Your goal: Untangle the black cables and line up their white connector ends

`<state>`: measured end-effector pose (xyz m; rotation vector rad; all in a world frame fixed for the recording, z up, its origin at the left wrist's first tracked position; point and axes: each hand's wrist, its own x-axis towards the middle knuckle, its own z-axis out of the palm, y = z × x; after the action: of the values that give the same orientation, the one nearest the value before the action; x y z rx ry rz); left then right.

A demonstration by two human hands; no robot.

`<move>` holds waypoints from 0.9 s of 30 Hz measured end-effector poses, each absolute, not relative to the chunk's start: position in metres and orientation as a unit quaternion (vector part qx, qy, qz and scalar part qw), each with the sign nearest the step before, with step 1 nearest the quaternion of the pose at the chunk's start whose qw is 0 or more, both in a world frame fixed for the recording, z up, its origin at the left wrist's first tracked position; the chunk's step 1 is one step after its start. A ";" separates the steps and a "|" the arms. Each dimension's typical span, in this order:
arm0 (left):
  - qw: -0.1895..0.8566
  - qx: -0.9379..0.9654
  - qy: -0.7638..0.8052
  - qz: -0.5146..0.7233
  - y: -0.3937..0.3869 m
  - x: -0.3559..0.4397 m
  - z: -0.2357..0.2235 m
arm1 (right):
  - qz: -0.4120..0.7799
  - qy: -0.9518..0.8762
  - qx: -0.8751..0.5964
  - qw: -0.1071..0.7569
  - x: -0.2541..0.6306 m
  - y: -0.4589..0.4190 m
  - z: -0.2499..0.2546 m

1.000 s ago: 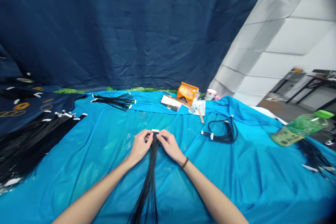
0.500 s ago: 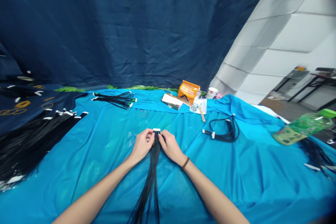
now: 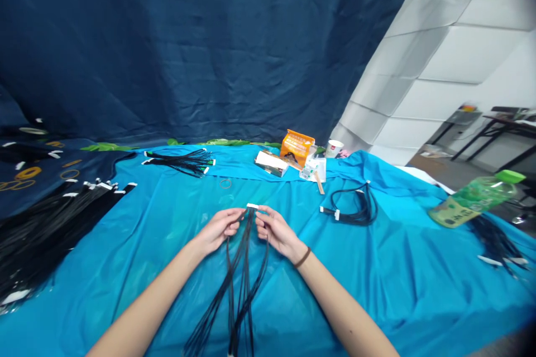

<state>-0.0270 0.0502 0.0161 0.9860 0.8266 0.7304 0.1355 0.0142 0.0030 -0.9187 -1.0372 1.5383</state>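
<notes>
In the middle of the blue cloth lies a bundle of thin black wires, joined at its far end to a white connector. Some of its wires are pinched by my left hand, left of the connector. On the other side my right hand pinches another few, close beside the connector. Both hands are closed. The wires fan out toward me in separate strands, and another white end shows at the bottom edge.
A large pile of black wires lies left. Farther back are another wire bundle, a rubber band, a box, an orange packet and a paper cup. A looped wire bundle and a green bottle lie right.
My hands have moved apart, the left hand outward to the left, drawing wires to both sides. The single tight bundle is now spread into several strands.
</notes>
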 end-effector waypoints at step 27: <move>0.645 0.326 0.435 0.537 0.076 -0.046 0.010 | 0.757 -0.334 -0.274 0.490 0.163 0.014 0.017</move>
<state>-0.0455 0.0757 0.0104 0.7424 0.9897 1.2232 0.1630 0.0140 0.0173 -0.6643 -0.8106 1.8397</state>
